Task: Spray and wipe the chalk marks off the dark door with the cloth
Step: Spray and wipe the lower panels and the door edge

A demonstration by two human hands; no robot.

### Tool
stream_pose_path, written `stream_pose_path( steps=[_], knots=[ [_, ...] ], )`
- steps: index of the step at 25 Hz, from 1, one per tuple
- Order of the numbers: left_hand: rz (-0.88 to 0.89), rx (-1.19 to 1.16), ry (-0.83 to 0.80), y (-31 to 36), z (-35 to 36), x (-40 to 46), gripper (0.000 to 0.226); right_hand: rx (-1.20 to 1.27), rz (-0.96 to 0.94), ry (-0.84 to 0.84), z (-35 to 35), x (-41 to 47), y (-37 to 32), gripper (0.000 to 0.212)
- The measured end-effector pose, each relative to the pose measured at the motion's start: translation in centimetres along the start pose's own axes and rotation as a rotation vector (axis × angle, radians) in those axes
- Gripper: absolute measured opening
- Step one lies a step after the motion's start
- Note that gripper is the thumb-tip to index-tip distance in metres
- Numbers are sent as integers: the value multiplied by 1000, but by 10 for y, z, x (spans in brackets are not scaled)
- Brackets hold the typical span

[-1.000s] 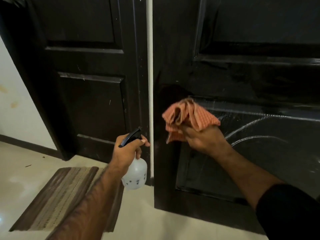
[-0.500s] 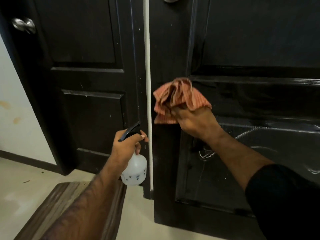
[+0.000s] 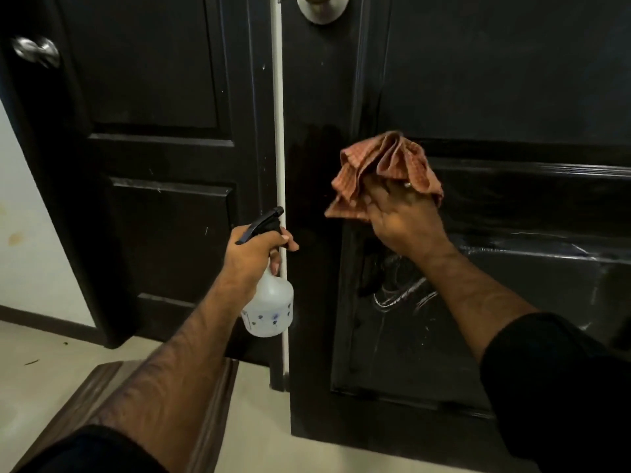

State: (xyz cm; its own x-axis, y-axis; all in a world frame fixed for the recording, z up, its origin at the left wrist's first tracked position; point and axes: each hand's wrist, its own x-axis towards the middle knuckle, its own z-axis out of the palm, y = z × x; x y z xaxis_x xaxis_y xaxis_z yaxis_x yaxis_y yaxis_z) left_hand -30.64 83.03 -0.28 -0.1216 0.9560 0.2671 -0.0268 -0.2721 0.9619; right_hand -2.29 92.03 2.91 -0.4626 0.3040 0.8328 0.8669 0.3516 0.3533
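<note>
The dark panelled door (image 3: 495, 97) fills the right half of the view. White chalk marks (image 3: 399, 297) curl across its lower panel, below my right forearm. My right hand (image 3: 401, 216) presses a bunched orange checked cloth (image 3: 386, 169) against the door's left stile, beside the middle rail. My left hand (image 3: 256, 249) grips the neck of a translucent spray bottle (image 3: 269, 305) with a black trigger head, held just left of the door's edge, nozzle pointing up and to the right.
A second dark door (image 3: 153, 131) with a metal knob (image 3: 36, 51) stands at the left, past a white strip (image 3: 278, 131). A round knob (image 3: 319, 8) sits at the top of the right door. A brown striped mat (image 3: 102, 387) lies on the pale floor.
My right hand has carried the cloth up the door from the lower panel to the middle rail. The view has tilted upward. The bottle stays in my left hand, about level.
</note>
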Motion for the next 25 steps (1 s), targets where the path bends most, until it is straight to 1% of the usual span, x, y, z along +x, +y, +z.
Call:
stream_pose_path(
  steps=[1,2,3,5,6,7,8,10,11,14,15,17,19,20,22,24,25],
  knots=[
    [-4,6,-10,0,3,0,12,-18,117,43,2,12,-13,44],
    [-11,15,-11,-2,7,0,12,8,146,44,5,21,-29,49],
    [-21,22,-5,-4,11,-1,11,46,85,15,9,26,-46,55],
    [-40,38,5,-8,17,-2,9,63,-153,-116,17,14,-51,62],
    [-44,34,10,-8,20,-3,9,50,-253,-170,16,4,-36,62],
    [-46,26,9,-8,24,-3,9,48,-303,-184,14,-7,-15,61],
    [-44,22,3,-8,27,-2,10,53,-309,-161,9,-20,4,58],
    [-28,23,-38,-7,41,2,13,49,-240,-98,-3,-47,42,52],
    [-14,27,-71,-7,52,3,14,9,-216,-93,-12,-64,60,48],
    [21,5,-155,-8,91,3,15,-168,-259,-76,-48,-121,131,32],
    [19,-4,-171,-8,101,2,16,-190,-228,-90,-60,-138,151,34],
    [1,-24,-191,-12,114,2,16,-187,-78,-152,-79,-159,174,47],
    [-17,-37,-198,-15,112,5,15,-174,-1,-219,-82,-158,169,54],
    [-22,-36,-191,-17,106,8,15,-154,-3,-212,-77,-145,158,54],
    [-32,-25,-161,-20,87,11,15,-118,-75,-195,-59,-105,121,50],
    [-41,7,-123,-19,64,12,17,-69,-226,-189,-33,-58,70,46],
    [-47,25,-101,-18,52,12,15,-27,-268,-172,-20,-36,46,45]
  ],
)
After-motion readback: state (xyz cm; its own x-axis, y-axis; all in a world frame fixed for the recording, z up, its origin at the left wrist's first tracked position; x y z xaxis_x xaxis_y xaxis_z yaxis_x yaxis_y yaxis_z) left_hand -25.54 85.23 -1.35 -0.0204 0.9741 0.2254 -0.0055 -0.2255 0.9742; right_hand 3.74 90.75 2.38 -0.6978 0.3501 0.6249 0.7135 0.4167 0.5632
